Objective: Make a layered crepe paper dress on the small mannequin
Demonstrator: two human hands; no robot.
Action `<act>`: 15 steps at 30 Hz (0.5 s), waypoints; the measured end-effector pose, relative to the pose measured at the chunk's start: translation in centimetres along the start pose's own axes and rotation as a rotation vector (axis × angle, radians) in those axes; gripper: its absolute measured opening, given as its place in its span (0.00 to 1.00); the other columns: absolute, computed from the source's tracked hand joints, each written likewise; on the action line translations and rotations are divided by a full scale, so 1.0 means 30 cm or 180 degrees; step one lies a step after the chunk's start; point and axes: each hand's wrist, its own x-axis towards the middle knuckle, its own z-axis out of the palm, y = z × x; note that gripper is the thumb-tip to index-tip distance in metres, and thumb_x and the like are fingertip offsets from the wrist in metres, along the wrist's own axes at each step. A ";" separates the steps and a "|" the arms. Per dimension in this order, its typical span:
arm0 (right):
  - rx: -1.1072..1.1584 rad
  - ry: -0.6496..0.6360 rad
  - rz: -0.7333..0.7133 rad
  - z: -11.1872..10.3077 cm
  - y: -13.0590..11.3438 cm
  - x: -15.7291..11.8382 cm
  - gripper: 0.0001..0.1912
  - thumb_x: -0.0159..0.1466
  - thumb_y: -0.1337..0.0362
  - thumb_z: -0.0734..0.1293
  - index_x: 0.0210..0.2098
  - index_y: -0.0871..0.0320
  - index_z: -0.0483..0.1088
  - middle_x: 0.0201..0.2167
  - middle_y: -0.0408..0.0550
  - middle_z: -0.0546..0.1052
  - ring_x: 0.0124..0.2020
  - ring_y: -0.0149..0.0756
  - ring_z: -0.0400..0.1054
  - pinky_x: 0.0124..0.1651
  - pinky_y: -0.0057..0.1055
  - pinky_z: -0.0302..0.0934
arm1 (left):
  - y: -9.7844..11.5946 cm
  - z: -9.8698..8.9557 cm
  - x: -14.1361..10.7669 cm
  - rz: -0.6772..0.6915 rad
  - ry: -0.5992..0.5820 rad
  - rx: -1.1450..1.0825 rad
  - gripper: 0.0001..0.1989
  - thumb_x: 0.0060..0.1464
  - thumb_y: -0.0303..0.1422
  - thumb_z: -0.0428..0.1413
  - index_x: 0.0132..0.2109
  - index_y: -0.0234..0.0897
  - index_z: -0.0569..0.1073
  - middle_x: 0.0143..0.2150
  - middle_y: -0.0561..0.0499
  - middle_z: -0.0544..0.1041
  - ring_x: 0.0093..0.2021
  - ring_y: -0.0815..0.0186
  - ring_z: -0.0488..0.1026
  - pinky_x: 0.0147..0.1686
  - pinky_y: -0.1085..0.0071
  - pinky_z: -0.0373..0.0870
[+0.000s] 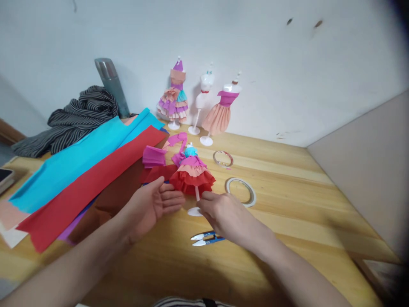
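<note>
A miniature dress form [197, 192] stands upright on a white round base. It wears a layered crepe-paper dress [193, 167] with a blue top, pink and peach tiers and a red ruffle at the bottom. Beside the red ruffle, my left hand [156, 202] is open, palm turned up and fingers stretched towards the stand. My right hand [220, 211] has its fingers curled closed at the lower part of the white pole; its fingertips are partly hidden. Just below that hand lie thread snips [207, 238] with blue handles, partly covered by it.
Crepe-paper sheets in blue [79, 155], red [96, 187] and brown [118, 194] spread at left. Three dress forms [172, 98] stand by the wall. A tape roll [252, 196] and a thin ring [231, 158] lie right. A flask [113, 87] and striped cloth [83, 115] sit at back left.
</note>
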 end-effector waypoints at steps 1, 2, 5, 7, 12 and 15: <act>0.0120 0.0095 0.0005 -0.008 0.010 -0.005 0.10 0.59 0.77 0.63 0.25 0.60 0.70 0.25 0.45 0.73 0.21 0.28 0.63 0.23 0.27 0.47 | 0.008 -0.016 -0.005 0.0027 0.0001 -0.0014 0.15 0.62 0.32 0.46 0.37 0.26 0.73 0.42 0.31 0.79 0.40 0.54 0.79 0.45 0.61 0.74; 0.0278 0.0244 -0.0017 -0.015 0.022 -0.011 0.10 0.61 0.75 0.62 0.26 0.60 0.71 0.25 0.46 0.73 0.22 0.28 0.64 0.24 0.26 0.50 | 0.017 -0.031 -0.007 0.0084 0.0042 -0.0012 0.14 0.61 0.30 0.46 0.38 0.26 0.73 0.41 0.32 0.80 0.38 0.55 0.80 0.42 0.63 0.75; 0.0883 0.0858 -0.0128 -0.030 0.056 -0.038 0.12 0.66 0.70 0.59 0.30 0.60 0.73 0.27 0.49 0.74 0.27 0.31 0.68 0.28 0.26 0.57 | 0.030 -0.069 0.004 0.0141 0.0118 0.0114 0.12 0.60 0.26 0.47 0.37 0.26 0.74 0.37 0.36 0.81 0.32 0.61 0.80 0.33 0.69 0.76; 0.1277 0.1267 -0.0123 -0.025 0.072 -0.061 0.12 0.67 0.68 0.60 0.31 0.60 0.74 0.24 0.48 0.73 0.26 0.31 0.67 0.27 0.26 0.59 | 0.024 -0.081 0.025 0.0164 0.0109 0.0223 0.10 0.59 0.25 0.48 0.36 0.27 0.75 0.34 0.39 0.81 0.29 0.65 0.79 0.29 0.72 0.75; 0.2437 0.1941 0.0143 0.070 0.086 -0.107 0.08 0.65 0.63 0.64 0.34 0.56 0.74 0.22 0.45 0.73 0.22 0.31 0.68 0.24 0.26 0.62 | 0.002 -0.039 0.100 0.0479 -0.0048 0.0337 0.06 0.57 0.28 0.54 0.36 0.29 0.75 0.37 0.40 0.80 0.33 0.66 0.78 0.36 0.73 0.74; 0.3270 0.1977 0.0252 0.148 0.083 -0.113 0.11 0.65 0.56 0.64 0.34 0.56 0.72 0.28 0.47 0.74 0.23 0.32 0.71 0.25 0.28 0.66 | 0.027 0.031 0.130 0.0790 -0.0382 0.0368 0.14 0.57 0.39 0.55 0.43 0.32 0.75 0.46 0.40 0.79 0.44 0.63 0.77 0.41 0.72 0.72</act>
